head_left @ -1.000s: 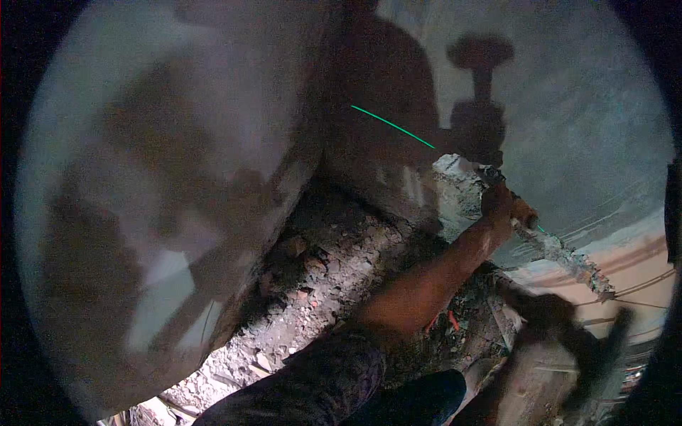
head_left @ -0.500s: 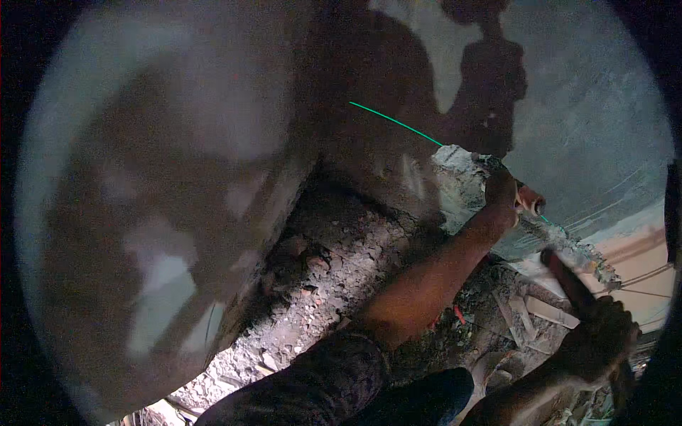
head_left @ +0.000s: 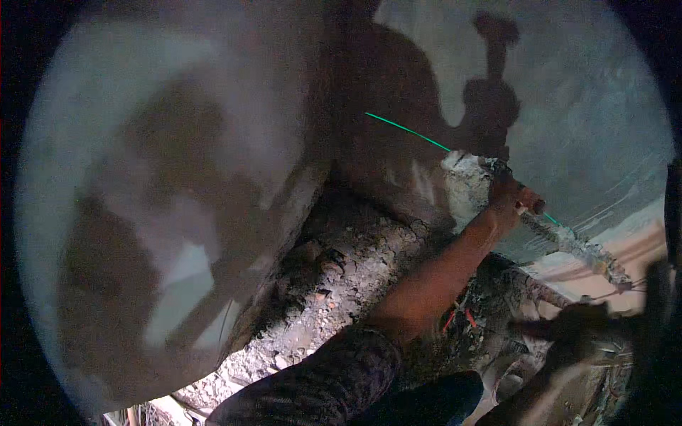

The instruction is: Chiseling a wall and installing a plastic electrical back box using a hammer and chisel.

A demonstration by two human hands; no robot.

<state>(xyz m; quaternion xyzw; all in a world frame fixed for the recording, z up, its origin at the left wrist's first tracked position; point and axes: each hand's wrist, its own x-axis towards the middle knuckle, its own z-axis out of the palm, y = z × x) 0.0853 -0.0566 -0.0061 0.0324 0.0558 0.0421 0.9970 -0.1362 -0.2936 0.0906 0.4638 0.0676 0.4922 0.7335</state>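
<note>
The left hand (head_left: pixel 513 195) gripped a long mortar-caked tool (head_left: pixel 568 241) against the grey plastered wall (head_left: pixel 590 106), just beside a lump of wet grey mortar (head_left: pixel 462 174) and a taut green string line (head_left: pixel 408 130). The right hand (head_left: pixel 568 334), blurred, hovered over the rubble-strewn floor (head_left: pixel 341 284); its grip could not be told.

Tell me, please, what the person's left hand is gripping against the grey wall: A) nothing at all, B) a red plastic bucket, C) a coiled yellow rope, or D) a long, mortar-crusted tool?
D: the left hand is closed round the handle of a long, mortar-crusted tool that slants down to the right along the grey plastered wall, near a thin green line.
</note>
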